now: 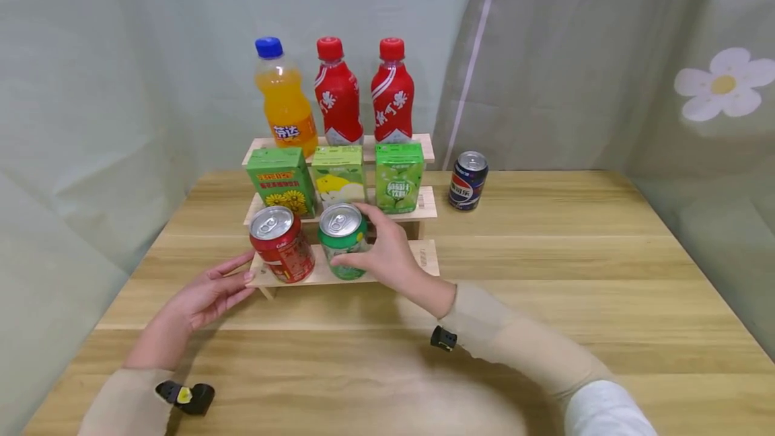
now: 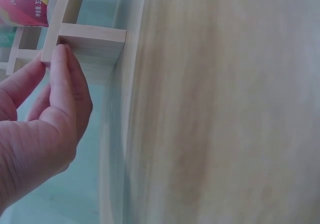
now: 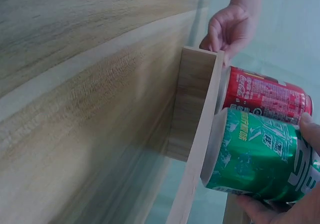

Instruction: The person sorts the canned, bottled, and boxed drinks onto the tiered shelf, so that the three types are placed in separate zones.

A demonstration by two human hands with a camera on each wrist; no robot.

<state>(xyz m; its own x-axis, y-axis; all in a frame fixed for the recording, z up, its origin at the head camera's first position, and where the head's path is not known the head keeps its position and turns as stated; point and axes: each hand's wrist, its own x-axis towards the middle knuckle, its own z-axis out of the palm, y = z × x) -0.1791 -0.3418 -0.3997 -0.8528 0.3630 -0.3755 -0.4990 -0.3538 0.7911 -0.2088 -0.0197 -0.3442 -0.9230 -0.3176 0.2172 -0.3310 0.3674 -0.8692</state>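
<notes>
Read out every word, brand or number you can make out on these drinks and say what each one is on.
"Coke": red can on the bottom step, beside the green can the right hand grips.
"330": the red can's label, left wrist view.
Chinese brand characters: orange bottle, blue can.
Cartons, red bottles, green can: print too small or stylised to read.

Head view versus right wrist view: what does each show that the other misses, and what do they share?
Only the head view shows the three bottles, the three juice cartons and the blue can standing apart on the table. Only the right wrist view shows the underside of the wooden rack. Both show the right hand holding the green can beside the red can, and the left hand touching the rack's end.
</notes>
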